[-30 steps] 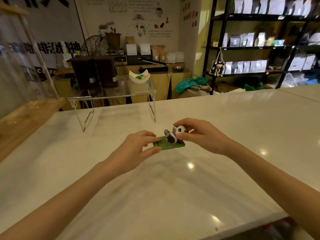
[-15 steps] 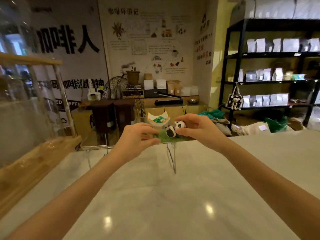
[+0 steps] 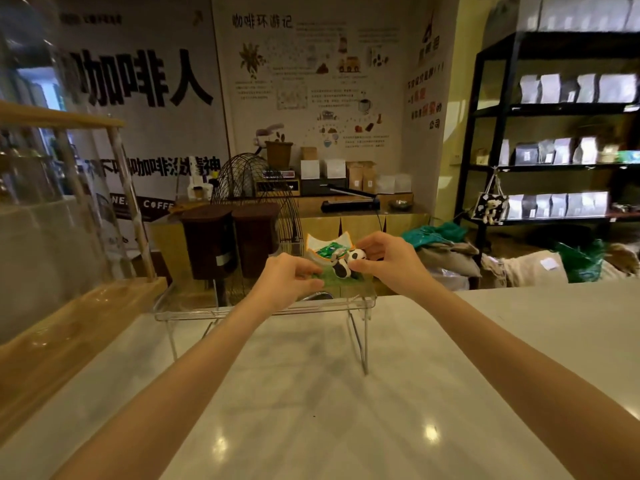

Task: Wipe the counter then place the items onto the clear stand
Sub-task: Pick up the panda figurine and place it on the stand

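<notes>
Panda figurine [image 3: 344, 265] — pinched by left hand [image 3: 287, 282] and right hand [image 3: 388, 261] over clear stand [image 3: 194, 308].

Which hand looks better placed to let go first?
Probably the left hand: it only pinches the green base's edge, while the right hand grips the panda figurine above the clear stand.

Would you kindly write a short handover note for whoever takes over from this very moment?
Left hand: grip on the green base of the panda figure.
Right hand: grip by the panda's head.
The figure is at the top of the clear stand, beside the white dish already there.
Left: let go of the figure. Whether it rests yet, I cannot tell.
</notes>
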`<act>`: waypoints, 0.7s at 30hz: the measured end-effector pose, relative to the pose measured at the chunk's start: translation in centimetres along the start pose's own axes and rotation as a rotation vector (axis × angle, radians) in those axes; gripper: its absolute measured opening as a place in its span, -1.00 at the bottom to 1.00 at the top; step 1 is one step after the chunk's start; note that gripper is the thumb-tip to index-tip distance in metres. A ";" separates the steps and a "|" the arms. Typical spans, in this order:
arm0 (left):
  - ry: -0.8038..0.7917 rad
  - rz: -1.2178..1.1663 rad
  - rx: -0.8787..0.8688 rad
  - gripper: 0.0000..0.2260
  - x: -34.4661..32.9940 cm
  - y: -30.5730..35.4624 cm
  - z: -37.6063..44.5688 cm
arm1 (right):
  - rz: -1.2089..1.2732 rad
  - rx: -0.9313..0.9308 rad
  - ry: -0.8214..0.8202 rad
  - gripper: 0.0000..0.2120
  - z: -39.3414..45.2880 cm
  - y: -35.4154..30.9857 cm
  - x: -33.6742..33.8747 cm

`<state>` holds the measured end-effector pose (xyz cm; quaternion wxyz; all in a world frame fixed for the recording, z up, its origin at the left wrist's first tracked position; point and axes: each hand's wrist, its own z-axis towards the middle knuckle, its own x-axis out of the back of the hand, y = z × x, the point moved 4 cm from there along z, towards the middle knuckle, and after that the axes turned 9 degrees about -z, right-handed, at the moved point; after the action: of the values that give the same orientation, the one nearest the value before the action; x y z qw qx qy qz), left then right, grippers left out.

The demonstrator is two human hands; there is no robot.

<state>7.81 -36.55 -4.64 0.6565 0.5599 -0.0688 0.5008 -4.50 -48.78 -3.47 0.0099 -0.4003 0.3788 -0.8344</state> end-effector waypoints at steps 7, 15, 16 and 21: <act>-0.031 0.029 0.016 -0.72 -0.5 -0.7 1.3 | -0.020 -0.004 0.059 -0.63 1.2 0.8 -0.8; -0.028 0.052 0.035 -0.73 -0.6 -1.2 1.5 | -0.066 -0.010 0.095 -0.63 1.3 1.2 -1.3; -0.036 0.063 0.041 -0.73 -0.7 -1.1 1.5 | -0.072 -0.012 0.088 -0.63 1.2 1.2 -1.4; -0.060 0.089 0.036 -0.65 -0.4 -0.7 1.8 | -0.132 0.022 0.053 -0.58 -1.2 0.3 -0.6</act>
<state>8.96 -38.11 -4.72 0.6211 0.5829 -0.1042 0.5134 -4.98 -48.01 -4.56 -0.0510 -0.4019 0.3423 -0.8477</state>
